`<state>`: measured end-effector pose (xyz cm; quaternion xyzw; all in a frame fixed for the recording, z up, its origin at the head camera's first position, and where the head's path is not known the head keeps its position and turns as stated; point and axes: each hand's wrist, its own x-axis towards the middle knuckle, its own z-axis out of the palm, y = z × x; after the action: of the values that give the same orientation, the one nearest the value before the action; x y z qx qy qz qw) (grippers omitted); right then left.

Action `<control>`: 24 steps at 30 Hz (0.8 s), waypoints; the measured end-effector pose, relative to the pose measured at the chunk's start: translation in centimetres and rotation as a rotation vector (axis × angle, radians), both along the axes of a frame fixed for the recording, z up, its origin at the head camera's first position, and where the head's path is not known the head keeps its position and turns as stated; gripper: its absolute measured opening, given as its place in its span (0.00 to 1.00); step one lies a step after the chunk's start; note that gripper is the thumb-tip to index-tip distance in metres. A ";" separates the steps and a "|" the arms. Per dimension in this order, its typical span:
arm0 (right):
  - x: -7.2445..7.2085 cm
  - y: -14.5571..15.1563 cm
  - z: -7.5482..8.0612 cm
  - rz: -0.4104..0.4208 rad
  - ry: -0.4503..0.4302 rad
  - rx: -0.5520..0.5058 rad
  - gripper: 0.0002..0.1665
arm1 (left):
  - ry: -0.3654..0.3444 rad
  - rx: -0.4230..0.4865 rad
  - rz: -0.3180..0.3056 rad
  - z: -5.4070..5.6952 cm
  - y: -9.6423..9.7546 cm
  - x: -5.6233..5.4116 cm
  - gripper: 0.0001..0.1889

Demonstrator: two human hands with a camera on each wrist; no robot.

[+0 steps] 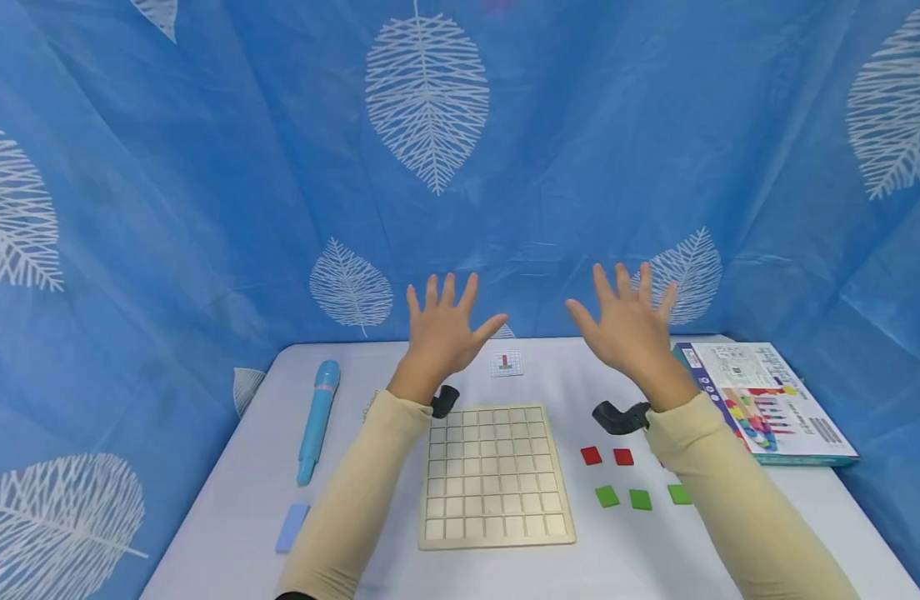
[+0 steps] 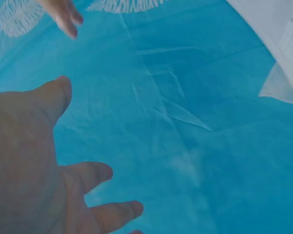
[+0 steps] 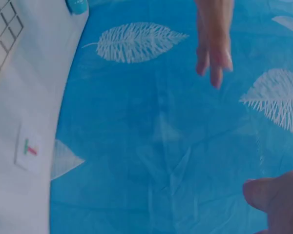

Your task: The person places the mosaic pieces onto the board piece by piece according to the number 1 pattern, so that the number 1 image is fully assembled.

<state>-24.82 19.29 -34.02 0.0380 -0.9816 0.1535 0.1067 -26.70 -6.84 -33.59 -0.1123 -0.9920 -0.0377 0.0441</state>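
Both hands are raised above the far part of the white table, fingers straight and spread, with nothing in them. In the head view the left hand (image 1: 442,333) is up beyond the top left of a wooden grid board (image 1: 497,546). The right hand (image 1: 631,330) is level with it, left of a printed box (image 1: 775,400). Between and below them lies a small card (image 1: 507,363) with a red and green figure on a grid. Red square tiles (image 1: 591,456) and green square tiles (image 1: 641,500) lie right of the board, partly hidden by the right sleeve.
A blue pen-shaped stick (image 1: 319,421) and a light blue flat block (image 1: 292,527) lie at the table's left. A blue curtain (image 1: 280,167) with white leaf prints hangs behind and around the table. Black wrist mounts (image 1: 620,418) sit at both cuffs.
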 end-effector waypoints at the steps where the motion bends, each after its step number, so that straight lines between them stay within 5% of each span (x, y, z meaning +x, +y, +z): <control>1: 0.2 0.4 -0.4 -0.003 0.003 -0.016 0.51 | -0.003 0.018 -0.009 -0.5 -0.4 0.1 0.46; 6: 1.4 2.6 -3.8 -0.039 -0.007 -0.137 0.49 | -0.016 0.132 -0.101 -3.9 -2.9 1.1 0.42; 12: 3.2 4.0 -9.8 -0.106 -0.032 -0.253 0.39 | -0.024 0.285 -0.177 -10.0 -5.8 3.5 0.35; 17: 4.4 5.4 -12.9 -0.104 -0.017 -0.338 0.28 | 0.022 0.443 -0.166 -14.3 -7.4 5.9 0.26; 24: 5.6 7.6 -16.3 -0.070 -0.028 -0.347 0.22 | 0.091 0.545 -0.086 -18.5 -8.4 8.5 0.19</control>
<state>-19.20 26.87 -50.36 -0.0172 -0.9424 0.3176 0.1033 -18.17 -15.27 -52.07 -0.1400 -0.9365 -0.2999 0.1155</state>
